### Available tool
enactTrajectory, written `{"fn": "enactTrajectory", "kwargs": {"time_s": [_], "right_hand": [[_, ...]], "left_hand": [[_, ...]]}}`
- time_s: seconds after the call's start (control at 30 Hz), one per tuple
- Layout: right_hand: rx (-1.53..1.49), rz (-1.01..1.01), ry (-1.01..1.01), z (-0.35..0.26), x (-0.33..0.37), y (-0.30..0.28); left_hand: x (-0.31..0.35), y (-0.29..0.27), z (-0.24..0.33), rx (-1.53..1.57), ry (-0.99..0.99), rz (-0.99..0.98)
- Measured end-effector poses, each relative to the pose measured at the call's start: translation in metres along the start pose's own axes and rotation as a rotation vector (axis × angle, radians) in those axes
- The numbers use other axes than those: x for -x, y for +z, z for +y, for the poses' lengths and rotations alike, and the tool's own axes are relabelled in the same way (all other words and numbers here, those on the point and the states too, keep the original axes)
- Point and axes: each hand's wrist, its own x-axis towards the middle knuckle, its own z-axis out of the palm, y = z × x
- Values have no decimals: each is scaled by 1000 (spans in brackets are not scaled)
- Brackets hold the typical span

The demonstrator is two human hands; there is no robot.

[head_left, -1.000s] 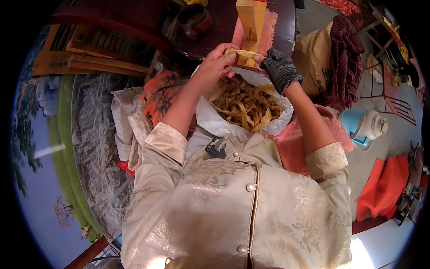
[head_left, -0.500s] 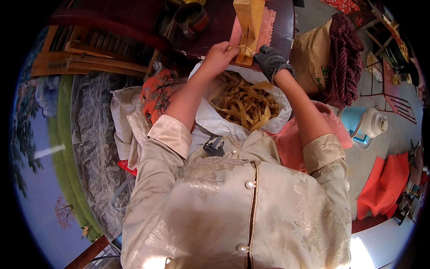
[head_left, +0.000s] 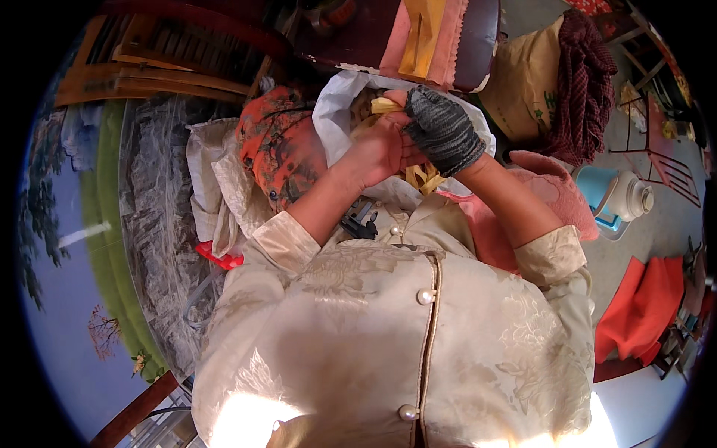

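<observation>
Flat pale-yellow strip held in right hand, covered by grey knitted glove; bare left hand half-curled close beside, grip cannot be told; both held over white plastic bag

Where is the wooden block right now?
In the head view, the wooden block is at the top, right of centre, just beyond the gloved right hand, with pink cloth showing along both its sides.
</observation>
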Motion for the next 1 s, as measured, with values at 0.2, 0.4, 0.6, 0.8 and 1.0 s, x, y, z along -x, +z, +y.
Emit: {"fn": "enactTrajectory", "kwargs": {"time_s": [0.2, 0.4, 0.6, 0.8, 1.0], "right_hand": [[-215, -205, 254, -10, 2, 0], [-591, 4, 487, -4, -2, -1], [-246, 28, 443, 5, -2, -4], [-105, -6, -12, 23, 2, -7], [-561, -173, 544, -6, -7, -22]], "left_hand": [[2, 0, 19, 247, 100, -125], [-5, 9, 18, 38, 133, 197], [5, 20, 20, -557, 37, 131], [21, 28, 30, -1331, 1015, 384], [19, 23, 36, -1534, 1271, 354]]}}
